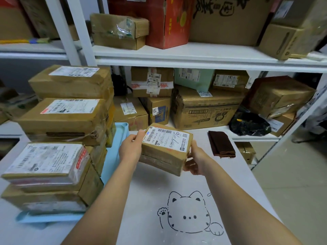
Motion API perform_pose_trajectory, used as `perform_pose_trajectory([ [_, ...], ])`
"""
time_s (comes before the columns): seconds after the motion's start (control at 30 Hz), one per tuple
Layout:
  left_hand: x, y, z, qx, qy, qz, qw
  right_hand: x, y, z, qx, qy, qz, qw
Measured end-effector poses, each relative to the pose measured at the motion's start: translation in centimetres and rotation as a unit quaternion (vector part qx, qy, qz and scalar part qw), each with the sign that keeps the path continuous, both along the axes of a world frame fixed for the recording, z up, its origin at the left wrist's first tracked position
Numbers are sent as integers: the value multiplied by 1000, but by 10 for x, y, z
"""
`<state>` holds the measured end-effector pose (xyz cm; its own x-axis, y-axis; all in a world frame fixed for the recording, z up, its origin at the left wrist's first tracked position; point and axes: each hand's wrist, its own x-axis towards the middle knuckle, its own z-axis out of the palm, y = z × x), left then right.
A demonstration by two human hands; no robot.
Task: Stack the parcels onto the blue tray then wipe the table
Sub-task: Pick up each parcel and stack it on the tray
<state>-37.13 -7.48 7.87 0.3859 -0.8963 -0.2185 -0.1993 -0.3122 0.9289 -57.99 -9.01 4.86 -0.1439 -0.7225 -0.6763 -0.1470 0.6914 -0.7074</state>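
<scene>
I hold a small brown cardboard parcel (165,149) with a white shipping label above the middle of the white table (150,200). My left hand (131,149) grips its left end and my right hand (194,160) grips its right end. To the left, several taped brown parcels (58,138) stand in stacks on the light blue tray (113,156), whose rim shows at the right side and front. The held parcel is just right of the tray. A folded brown cloth (221,144) lies on the table at the back right.
White shelving (194,53) behind the table holds many cardboard boxes and a black bag (249,124). A cat drawing (189,213) is printed on the table top. The table's right edge drops to a tiled floor (292,174).
</scene>
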Motion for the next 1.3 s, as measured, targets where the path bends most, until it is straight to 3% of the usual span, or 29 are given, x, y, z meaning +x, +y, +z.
perform_pose_trajectory([
  [0.17, -1, 2, 4, 51, -46, 23, 997, 16, -3, 9, -63, -53, -87, 993],
  [0.3, -3, 5, 8, 70, 27, 39, 996, 16, -3, 18, -88, -82, -70, 990],
  [0.47, 5, 5, 7, 28, 118, -7, 993, 11, 2, 15, -33, -128, -53, 990],
  [0.7, 9, 9, 12, -28, 150, -103, 983, 11, 11, 18, 23, -116, -28, 993],
  [0.83, 13, 17, 16, -56, 218, -243, 943, 11, 17, 21, 38, -100, 5, 994],
  [0.97, 16, 14, 14, -44, 187, -341, 920, 8, 18, 17, 37, -85, 38, 995],
  [1.3, 12, 8, 5, -12, 186, -178, 966, 12, 14, 23, -6, -53, 42, 998],
])
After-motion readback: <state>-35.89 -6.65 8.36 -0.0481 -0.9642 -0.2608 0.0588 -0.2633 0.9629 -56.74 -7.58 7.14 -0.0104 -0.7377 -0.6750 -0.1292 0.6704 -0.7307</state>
